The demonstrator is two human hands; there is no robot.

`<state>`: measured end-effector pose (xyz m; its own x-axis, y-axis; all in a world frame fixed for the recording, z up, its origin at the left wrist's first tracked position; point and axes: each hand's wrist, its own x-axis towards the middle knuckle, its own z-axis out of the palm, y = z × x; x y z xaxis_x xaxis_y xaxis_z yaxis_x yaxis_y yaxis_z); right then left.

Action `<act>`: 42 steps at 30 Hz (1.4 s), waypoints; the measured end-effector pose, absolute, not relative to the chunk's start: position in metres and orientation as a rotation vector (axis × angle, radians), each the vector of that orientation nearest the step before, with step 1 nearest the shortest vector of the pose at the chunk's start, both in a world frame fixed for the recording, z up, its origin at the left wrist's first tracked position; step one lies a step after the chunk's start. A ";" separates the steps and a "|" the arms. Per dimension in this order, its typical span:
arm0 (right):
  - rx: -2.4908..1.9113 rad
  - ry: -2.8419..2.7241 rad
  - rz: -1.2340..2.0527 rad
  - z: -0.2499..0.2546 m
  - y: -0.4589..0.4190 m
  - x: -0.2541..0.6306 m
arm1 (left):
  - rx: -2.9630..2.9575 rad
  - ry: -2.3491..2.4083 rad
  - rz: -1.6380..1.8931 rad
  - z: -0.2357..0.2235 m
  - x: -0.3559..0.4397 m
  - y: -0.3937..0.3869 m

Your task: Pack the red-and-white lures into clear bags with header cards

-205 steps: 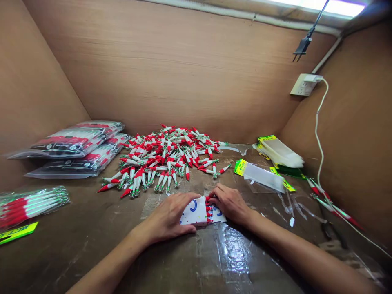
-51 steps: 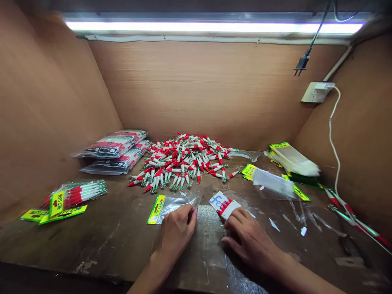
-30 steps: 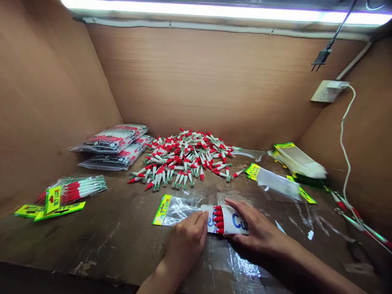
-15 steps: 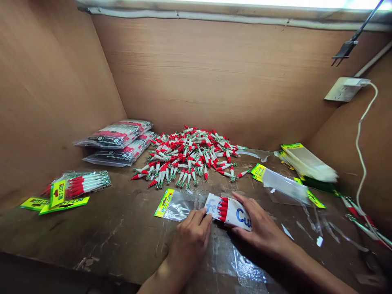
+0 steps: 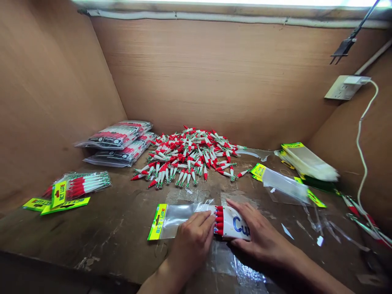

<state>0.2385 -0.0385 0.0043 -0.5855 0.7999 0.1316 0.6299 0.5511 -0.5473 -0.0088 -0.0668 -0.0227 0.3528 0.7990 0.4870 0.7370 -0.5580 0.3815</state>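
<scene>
My right hand grips a white paper sleeve with blue lettering, thumb and fingers on opposite sides. Out of the sleeve's left end stick several red-tipped fishing lures in a row; the rest of them is hidden inside it. My left hand is closed at the mouth of a clear plastic bag with a yellow-green header, its fingertips right beside the red tips. The bag lies flat to the left, and its mouth meets the sleeve's left end. How far the bag overlaps the sleeve is hidden by my fingers.
A heap of red-and-white lures lies at the back. Filled packs are stacked at the back left, with bagged lures nearer. Empty bags stand at right, near plastic scraps and a white cable.
Sleeve and bag, apart earlier, are now end to end. Since half a second ago, the bag has come lower and its mouth has been drawn to the sleeve's left end by my left hand.
</scene>
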 end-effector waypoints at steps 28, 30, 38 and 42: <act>-0.981 -2.533 0.588 -0.007 -0.038 0.223 | 2.535 1.035 0.933 -0.015 0.003 -0.073; -0.965 -2.516 0.560 -0.013 -0.036 0.227 | 2.533 1.043 0.900 -0.010 -0.003 -0.071; -0.948 -2.464 0.539 -0.014 -0.034 0.236 | 2.505 1.198 0.456 -0.003 -0.053 -0.042; -0.939 -2.488 0.567 -0.008 -0.037 0.236 | 2.521 1.136 0.461 -0.005 -0.057 -0.035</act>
<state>0.2355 -0.0369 -0.0078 -0.6841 0.6896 0.2377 0.5186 0.6890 -0.5063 -0.0566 -0.0350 -0.0052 0.6284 0.7627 0.1530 0.6535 -0.6243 0.4280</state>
